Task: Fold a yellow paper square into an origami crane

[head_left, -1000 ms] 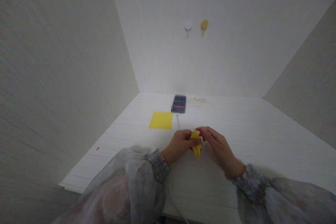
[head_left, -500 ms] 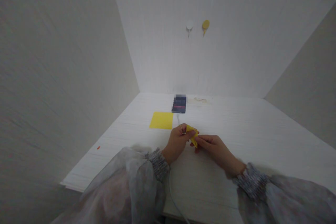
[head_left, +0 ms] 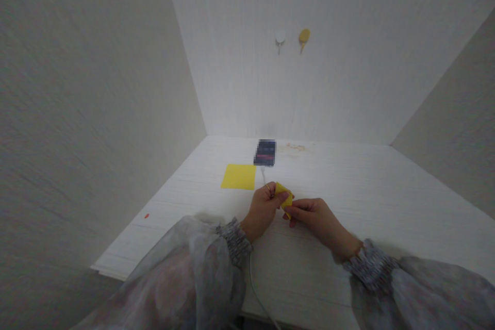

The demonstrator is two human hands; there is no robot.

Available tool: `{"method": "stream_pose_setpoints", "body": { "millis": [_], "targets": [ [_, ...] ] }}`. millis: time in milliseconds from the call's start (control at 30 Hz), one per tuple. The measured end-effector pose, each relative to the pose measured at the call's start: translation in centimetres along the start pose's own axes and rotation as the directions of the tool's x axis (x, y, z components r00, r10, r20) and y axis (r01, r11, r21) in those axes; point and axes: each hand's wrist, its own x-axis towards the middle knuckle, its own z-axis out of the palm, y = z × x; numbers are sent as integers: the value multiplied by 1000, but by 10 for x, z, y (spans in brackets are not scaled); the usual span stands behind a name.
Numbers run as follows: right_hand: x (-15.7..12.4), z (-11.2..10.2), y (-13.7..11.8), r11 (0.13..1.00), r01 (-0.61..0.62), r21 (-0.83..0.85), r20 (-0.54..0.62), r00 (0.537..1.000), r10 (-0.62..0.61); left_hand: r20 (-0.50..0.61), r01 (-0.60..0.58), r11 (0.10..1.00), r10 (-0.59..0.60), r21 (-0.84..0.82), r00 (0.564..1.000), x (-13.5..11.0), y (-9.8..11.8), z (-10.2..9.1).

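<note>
A small folded yellow paper [head_left: 284,193] is pinched between both hands just above the white table [head_left: 386,201]. My left hand [head_left: 263,209], with a ring on one finger, grips its upper left part with fingers curled. My right hand [head_left: 313,216] is closed on its lower right edge, fingertips pressed together. Most of the paper is hidden by the fingers.
A flat yellow paper square [head_left: 238,177] lies farther back on the left. Behind it stands a dark phone [head_left: 265,152] with a white cable [head_left: 263,175] running toward me. Two wall hooks, white [head_left: 280,37] and yellow [head_left: 303,36], sit on the back wall. Walls close in on three sides.
The folded paper has turned and shrunk in view as both hands lowered toward the table; my right hand slid from its top to its lower right edge.
</note>
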Motion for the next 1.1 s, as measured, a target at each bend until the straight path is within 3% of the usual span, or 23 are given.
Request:
{"method": "stream_pose_setpoints", "body": {
  "millis": [233, 667, 900, 1000, 1100],
  "targets": [
    [-2, 3, -9, 999, -38, 21, -35, 999, 38, -32, 7, 997, -4, 80, 999, 1, -1, -2],
    [-4, 3, -7, 979, -108, 173, 108, 990, 90, -53, 49, 999, -49, 3, 997, 1, 1, 0],
    [-2, 5, -3, 967, -132, 218, 138, 985, 104, -32, 47, 995, -44, 87, 999, 3, -6, -5],
    [-2, 6, 4, 971, -100, 217, 98, 992, 80, 26, 37, 991, -41, 126, 999, 5, -8, -7],
    [-2, 4, 7, 982, 42, 183, -45, 998, -34, 79, 43, 994, -51, 97, 996, 5, -9, -7]
  ]
}}
